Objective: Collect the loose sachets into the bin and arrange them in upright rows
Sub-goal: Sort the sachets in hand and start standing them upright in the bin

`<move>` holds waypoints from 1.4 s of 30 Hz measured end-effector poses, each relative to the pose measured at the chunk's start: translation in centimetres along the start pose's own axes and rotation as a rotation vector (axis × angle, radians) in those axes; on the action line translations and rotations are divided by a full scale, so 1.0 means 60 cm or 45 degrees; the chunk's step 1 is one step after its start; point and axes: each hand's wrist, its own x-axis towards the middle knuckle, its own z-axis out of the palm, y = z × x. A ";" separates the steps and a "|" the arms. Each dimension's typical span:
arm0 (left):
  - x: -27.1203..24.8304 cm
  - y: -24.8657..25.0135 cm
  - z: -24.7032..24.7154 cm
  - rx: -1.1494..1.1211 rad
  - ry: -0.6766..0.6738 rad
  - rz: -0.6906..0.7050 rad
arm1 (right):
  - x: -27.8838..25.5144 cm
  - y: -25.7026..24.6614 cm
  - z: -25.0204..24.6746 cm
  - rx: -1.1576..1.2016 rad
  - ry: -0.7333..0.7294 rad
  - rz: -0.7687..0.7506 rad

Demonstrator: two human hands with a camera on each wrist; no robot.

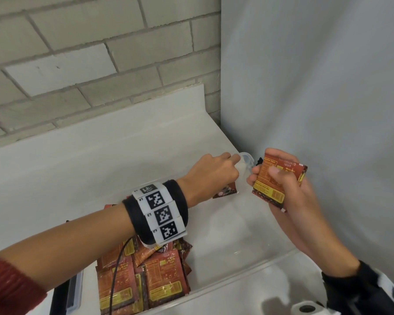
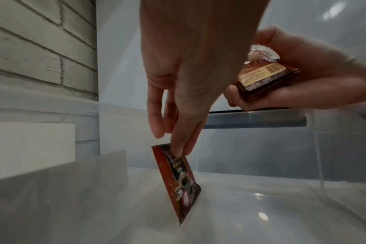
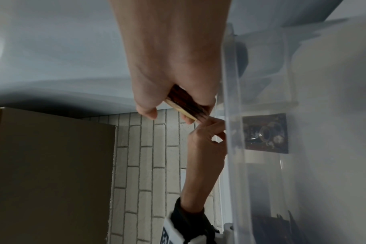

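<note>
STEP: stand 1 sachet at bin far right corner | LEFT: left hand pinching its top edge | RIGHT: right hand clasping spare stack | TIP: press flat against wall, release gently

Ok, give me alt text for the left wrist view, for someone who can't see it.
The left hand pinches one sachet by its top edge, standing it on the floor of a clear plastic bin. Behind, the right hand grips a small stack of sachets.

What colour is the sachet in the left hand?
Red-brown with a black front panel showing a coffee cup; sachet pinched by the left hand, clearest in the left wrist view.
</note>
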 end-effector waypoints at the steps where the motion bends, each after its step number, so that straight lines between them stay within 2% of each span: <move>1: -0.001 -0.005 0.000 -0.032 0.018 0.003 | 0.000 -0.001 -0.002 0.022 -0.015 0.022; 4: -0.005 -0.022 -0.007 -0.196 0.115 -0.032 | -0.002 -0.001 -0.006 0.042 -0.075 0.078; 7: -0.012 -0.035 -0.027 -0.578 0.168 -0.101 | -0.002 -0.002 -0.004 -0.015 -0.114 0.107; 11: -0.027 -0.037 -0.055 -1.072 0.263 -0.079 | -0.004 -0.002 0.001 -0.061 -0.149 0.131; 14: -0.040 -0.034 -0.064 -1.452 0.205 -0.147 | -0.004 -0.001 0.000 -0.059 -0.138 0.138; 17: -0.051 -0.031 -0.063 -1.659 0.150 -0.190 | -0.003 -0.002 -0.001 -0.058 -0.165 0.129; 21: -0.063 -0.033 -0.058 -1.744 0.176 -0.198 | -0.005 -0.002 0.001 -0.082 -0.216 0.145; 25: -0.074 -0.037 -0.068 -1.816 0.280 -0.183 | -0.003 0.001 0.001 -0.140 -0.227 0.138; 29: -0.086 -0.043 -0.075 -1.864 0.387 -0.064 | 0.004 0.005 0.004 -0.113 -0.279 0.204; 33: -0.088 -0.042 -0.064 -1.897 0.365 0.076 | -0.001 0.000 0.003 -0.118 -0.445 0.310; 36: -0.087 -0.036 -0.058 -1.853 0.333 0.053 | -0.004 -0.008 -0.001 -0.066 -0.469 0.366; 39: -0.085 -0.031 -0.053 -1.784 0.357 0.031 | -0.002 -0.010 -0.002 -0.043 -0.414 0.367; 42: -0.084 -0.032 -0.054 -1.810 0.348 -0.096 | 0.000 -0.012 0.000 -0.016 -0.343 0.332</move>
